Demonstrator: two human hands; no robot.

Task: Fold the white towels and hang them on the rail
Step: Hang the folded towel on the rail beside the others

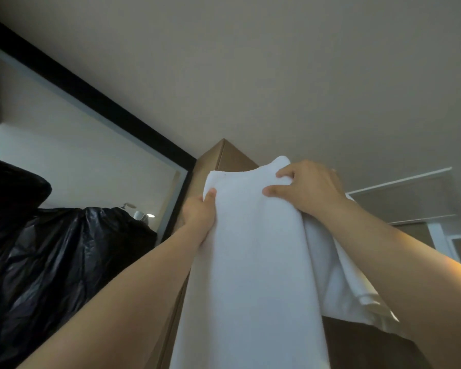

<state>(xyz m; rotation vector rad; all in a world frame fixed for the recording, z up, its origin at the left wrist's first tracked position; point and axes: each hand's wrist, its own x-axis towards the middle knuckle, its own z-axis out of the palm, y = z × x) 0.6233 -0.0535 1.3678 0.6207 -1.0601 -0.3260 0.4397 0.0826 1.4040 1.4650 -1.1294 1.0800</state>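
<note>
Towel, white soft cloth (250,262), held up high between both hands: left hand (198,217) grips its left edge, right hand (308,189) pinches the top right; rest hangs below them.

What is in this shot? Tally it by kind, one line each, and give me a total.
white cloth towel, gripped by both hands: 1
bare hands, left hand and right hand: 2
glossy black plastic bag heap: 1
black-framed wall mirror: 1
tall brown wooden cabinet: 1
Total: 6
</note>
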